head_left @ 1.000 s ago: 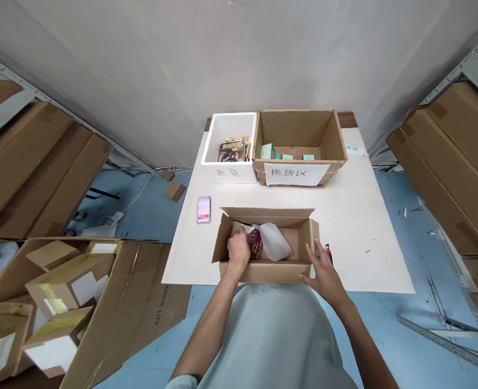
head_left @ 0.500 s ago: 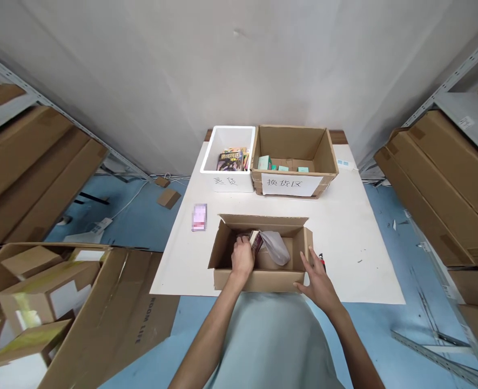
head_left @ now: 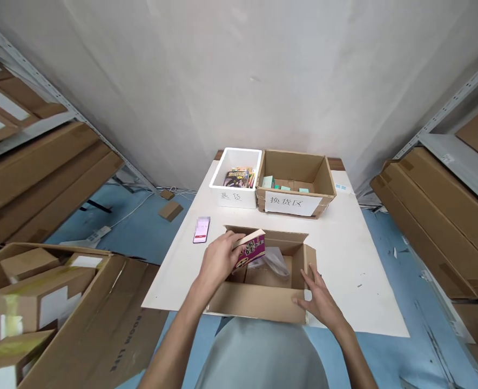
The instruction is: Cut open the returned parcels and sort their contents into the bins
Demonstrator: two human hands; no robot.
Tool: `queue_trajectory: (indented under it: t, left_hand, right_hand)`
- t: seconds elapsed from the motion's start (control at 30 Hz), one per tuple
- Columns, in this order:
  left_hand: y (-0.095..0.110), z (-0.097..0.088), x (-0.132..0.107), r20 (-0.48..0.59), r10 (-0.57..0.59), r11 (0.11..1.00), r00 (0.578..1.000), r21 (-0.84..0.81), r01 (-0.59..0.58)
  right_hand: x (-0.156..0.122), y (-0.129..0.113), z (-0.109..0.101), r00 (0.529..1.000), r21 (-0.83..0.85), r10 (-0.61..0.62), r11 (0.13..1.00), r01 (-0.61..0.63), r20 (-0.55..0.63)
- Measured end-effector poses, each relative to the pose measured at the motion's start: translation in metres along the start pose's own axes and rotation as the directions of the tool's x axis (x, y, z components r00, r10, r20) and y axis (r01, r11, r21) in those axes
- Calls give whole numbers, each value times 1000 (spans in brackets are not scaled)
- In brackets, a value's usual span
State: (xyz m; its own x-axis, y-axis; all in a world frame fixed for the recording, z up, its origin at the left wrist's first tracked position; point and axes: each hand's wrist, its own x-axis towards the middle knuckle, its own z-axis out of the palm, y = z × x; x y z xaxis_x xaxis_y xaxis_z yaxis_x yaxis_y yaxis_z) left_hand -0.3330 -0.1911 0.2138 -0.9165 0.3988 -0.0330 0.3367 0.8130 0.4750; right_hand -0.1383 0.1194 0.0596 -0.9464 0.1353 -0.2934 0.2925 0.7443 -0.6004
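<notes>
My left hand (head_left: 218, 259) grips a small magenta book (head_left: 250, 251) and holds it above the left half of an open cardboard box (head_left: 258, 300) at the table's near edge. A crumpled clear plastic bag (head_left: 275, 259) lies inside the box. My right hand (head_left: 317, 300) rests with fingers spread against the box's right front corner, holding nothing.
A phone (head_left: 202, 230) lies on the white table (head_left: 352, 259) left of the box. At the back stand a white foam bin (head_left: 235, 178) with books and a labelled cardboard box (head_left: 295, 183) with small teal packs. Cartons on shelves flank both sides; a big carton (head_left: 60, 313) of parcels sits left.
My left hand closed on the book inside the box and lifted it out above the rim. The right hand stayed at the box's right corner. The view tilted up.
</notes>
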Motion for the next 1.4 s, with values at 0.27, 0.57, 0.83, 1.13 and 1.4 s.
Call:
queue_trajectory:
  t: [0.27, 0.57, 0.83, 1.13, 1.4]
  left_hand:
    - [20, -88, 30, 58, 164, 850, 985, -514, -112]
    - [48, -123, 46, 217, 83, 661, 973, -742, 109]
    - [16, -74, 41, 246, 93, -51, 965, -966, 252]
    - [18, 4, 10, 395, 298, -319, 869, -817, 481]
    - [-22, -3, 22, 465, 190, -232, 865, -834, 500]
  right_hand:
    - [21, -102, -49, 977, 487, -134, 851, 199, -167]
    - [18, -162, -46, 970, 819, -103, 521, 242, -221]
    - [16, -185, -42, 998, 990, -53, 137, 36, -29]
    - [21, -236, -1, 986, 975, 116, -201, -97, 122]
    - [31, -250, 5, 1000, 989, 23, 148, -13, 10]
